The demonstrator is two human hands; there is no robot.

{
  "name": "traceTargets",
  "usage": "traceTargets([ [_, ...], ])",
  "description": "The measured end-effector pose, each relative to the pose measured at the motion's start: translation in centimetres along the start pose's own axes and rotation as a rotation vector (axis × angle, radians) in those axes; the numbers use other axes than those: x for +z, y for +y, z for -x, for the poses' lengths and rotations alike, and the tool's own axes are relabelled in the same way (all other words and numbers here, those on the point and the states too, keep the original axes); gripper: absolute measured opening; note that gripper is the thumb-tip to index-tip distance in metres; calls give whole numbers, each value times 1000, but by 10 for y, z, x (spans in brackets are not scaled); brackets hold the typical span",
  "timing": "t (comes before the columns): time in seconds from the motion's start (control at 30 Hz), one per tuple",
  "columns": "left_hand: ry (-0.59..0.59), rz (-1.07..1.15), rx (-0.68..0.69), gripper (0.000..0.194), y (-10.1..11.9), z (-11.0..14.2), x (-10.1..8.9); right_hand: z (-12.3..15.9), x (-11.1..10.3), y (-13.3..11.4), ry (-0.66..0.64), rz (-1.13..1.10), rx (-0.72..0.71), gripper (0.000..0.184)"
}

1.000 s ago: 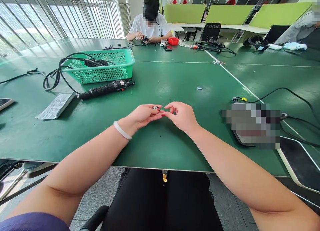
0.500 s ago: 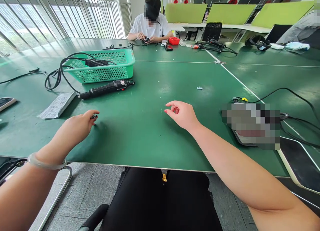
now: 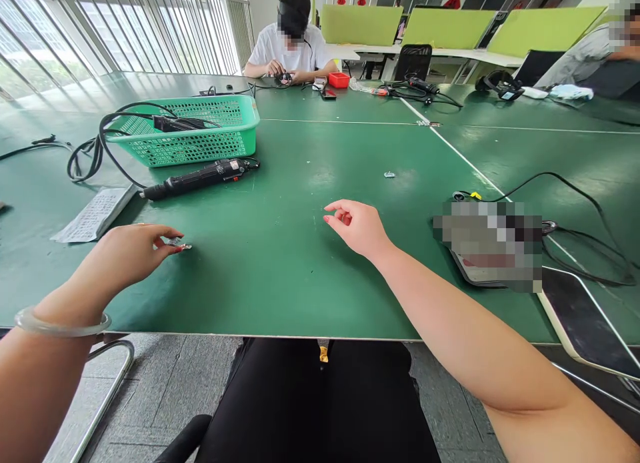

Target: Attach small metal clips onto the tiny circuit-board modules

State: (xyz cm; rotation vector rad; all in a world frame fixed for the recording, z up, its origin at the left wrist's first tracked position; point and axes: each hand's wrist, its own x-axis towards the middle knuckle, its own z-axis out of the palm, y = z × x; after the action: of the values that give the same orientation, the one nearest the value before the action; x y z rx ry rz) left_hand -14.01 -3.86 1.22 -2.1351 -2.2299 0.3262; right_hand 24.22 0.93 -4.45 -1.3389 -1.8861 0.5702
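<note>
Small, thin and silvery, a piece (image 3: 181,244) pokes out between the thumb and fingers of my left hand (image 3: 136,253), which is closed on it just above the table; its exact kind is too small to make out. My right hand (image 3: 357,228) is at mid-table, thumb and forefinger apart, the other fingers loosely curled, with nothing visible in it. Beyond my left hand lies a black electric screwdriver (image 3: 200,179), beside a folded paper with writing (image 3: 96,214). Farther off, past my right hand, a small pale piece (image 3: 389,175) rests on the green surface.
A green plastic basket (image 3: 200,149) with black cables stands at the back left. On the right are a pixelated flat object (image 3: 490,246), a phone (image 3: 590,323) and a black cable (image 3: 590,189). Across the green table (image 3: 280,296) sits a person (image 3: 287,46); another is far right.
My left hand has turned, so the silvery piece shows more clearly at its fingertips. My right hand stays nearly still. The whole view has shifted slightly.
</note>
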Motion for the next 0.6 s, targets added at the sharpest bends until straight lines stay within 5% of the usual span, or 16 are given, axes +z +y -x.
traceTargets([
  [0.17,-18,79,-54,46,5,3,-7,0,-1,0,-7,-4,6,24],
  [0.6,79,277,-5,30,-8,-4,15,0,-1,-3,-1,-3,18,23],
])
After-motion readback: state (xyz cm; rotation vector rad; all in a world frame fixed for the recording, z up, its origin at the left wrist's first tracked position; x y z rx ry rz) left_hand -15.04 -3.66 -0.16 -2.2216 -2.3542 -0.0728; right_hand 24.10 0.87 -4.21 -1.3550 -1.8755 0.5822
